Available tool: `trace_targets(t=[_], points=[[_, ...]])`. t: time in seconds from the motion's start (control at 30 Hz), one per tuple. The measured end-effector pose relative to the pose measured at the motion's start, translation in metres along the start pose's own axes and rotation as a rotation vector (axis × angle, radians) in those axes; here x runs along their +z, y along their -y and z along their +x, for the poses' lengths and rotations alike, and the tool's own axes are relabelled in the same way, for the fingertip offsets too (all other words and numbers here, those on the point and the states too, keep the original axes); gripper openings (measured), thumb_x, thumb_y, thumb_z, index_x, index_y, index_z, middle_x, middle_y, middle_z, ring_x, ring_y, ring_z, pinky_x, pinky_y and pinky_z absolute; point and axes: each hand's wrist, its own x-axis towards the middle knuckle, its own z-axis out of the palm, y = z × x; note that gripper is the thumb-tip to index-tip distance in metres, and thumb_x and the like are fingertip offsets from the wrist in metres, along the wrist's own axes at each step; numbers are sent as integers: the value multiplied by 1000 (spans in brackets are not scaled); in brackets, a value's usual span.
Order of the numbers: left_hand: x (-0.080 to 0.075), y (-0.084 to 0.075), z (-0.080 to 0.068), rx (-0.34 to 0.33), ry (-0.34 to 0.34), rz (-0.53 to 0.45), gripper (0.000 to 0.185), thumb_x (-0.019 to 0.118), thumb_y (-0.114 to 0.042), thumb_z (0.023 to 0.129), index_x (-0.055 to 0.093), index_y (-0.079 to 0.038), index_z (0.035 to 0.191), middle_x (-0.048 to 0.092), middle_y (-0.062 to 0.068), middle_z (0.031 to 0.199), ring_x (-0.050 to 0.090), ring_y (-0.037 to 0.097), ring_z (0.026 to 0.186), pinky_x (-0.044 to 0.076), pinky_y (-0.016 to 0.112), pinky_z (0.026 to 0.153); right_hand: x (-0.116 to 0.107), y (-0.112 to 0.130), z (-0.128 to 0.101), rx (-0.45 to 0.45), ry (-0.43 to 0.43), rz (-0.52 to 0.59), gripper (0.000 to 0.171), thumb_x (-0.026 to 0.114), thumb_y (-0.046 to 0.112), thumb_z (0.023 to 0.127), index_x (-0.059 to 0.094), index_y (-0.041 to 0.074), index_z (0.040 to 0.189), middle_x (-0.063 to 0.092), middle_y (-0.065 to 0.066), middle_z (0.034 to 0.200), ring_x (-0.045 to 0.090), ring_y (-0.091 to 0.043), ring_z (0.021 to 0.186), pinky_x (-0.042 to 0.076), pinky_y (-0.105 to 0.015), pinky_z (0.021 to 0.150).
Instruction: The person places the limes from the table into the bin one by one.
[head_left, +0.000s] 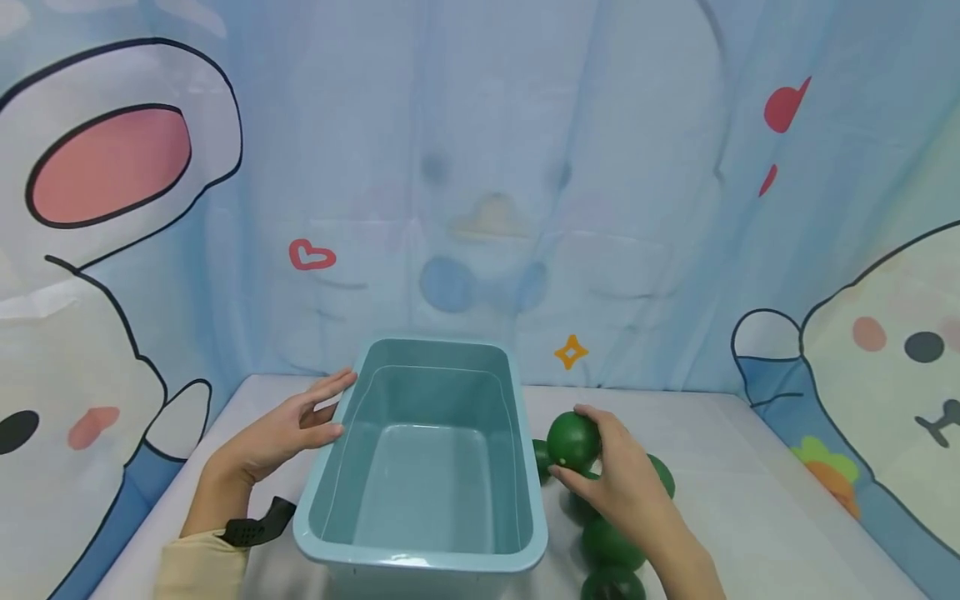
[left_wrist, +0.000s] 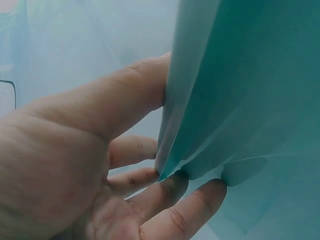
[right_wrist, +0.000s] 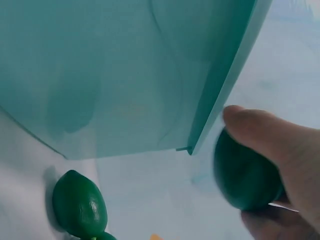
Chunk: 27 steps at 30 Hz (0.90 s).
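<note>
A light teal plastic basin (head_left: 423, 562) stands in the middle of the table, with bare floor and walls inside. My left hand (head_left: 288, 423) rests against its left side, the extended fingers and thumb touching the rim and outer wall. Between thumb and fingers, my right hand (head_left: 630, 479) holds a green lime (head_left: 573, 440) just beyond the basin's right rim. In the right wrist view the held lime (right_wrist: 246, 172) is raised beside the rim. Several more limes (head_left: 611, 543) lie on the table below that hand, partly hidden by it.
The white table (head_left: 765, 500) extends to the right of the limes. A blue curtain (head_left: 637, 167) with cartoon animals hangs behind and along both sides. My left wrist wears a black band (head_left: 258, 525) near a beige sleeve (head_left: 201, 567).
</note>
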Motion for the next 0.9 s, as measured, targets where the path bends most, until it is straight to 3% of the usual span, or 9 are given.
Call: trace_targets(t=[0.17, 0.3, 0.53, 0.67, 0.9], points=[[-1, 0, -1, -9, 0, 0, 73, 56, -19, 96, 12, -21, 155, -3, -1, 161, 12, 36, 146, 34, 55, 108, 2, 1, 1, -104, -200, 26, 77, 87, 22, 66, 49, 7, 132, 49, -13, 124, 59, -28, 100, 54, -44, 77], [-1, 0, 0, -11, 8, -7, 73, 55, -18, 96, 11, -21, 155, -4, 0, 161, 11, 35, 146, 34, 55, 107, 3, 8, 0, -112, -288, 82, 77, 89, 19, 64, 54, 10, 132, 49, -9, 123, 60, -22, 96, 55, -40, 75], [1, -1, 2, -23, 30, -27, 73, 54, -18, 97, 10, -24, 155, -5, -3, 161, 11, 33, 147, 35, 53, 107, 5, 28, -8, -105, -279, 248, 78, 87, 19, 66, 52, 18, 135, 51, 0, 126, 55, -10, 105, 56, -35, 82], [1, -1, 2, -32, 25, -21, 72, 54, -20, 97, 11, -26, 155, -5, -4, 161, 11, 32, 147, 33, 56, 108, 10, 35, -10, -133, -271, 259, 78, 88, 18, 65, 53, 16, 135, 53, 2, 124, 56, -7, 103, 56, -27, 80], [-1, 0, 2, -23, 20, -27, 73, 55, -20, 97, 11, -25, 155, -4, -4, 161, 10, 34, 147, 32, 57, 108, 19, 39, -10, -162, -256, 257, 78, 88, 17, 64, 54, 15, 134, 54, 3, 125, 58, -11, 105, 56, -29, 81]])
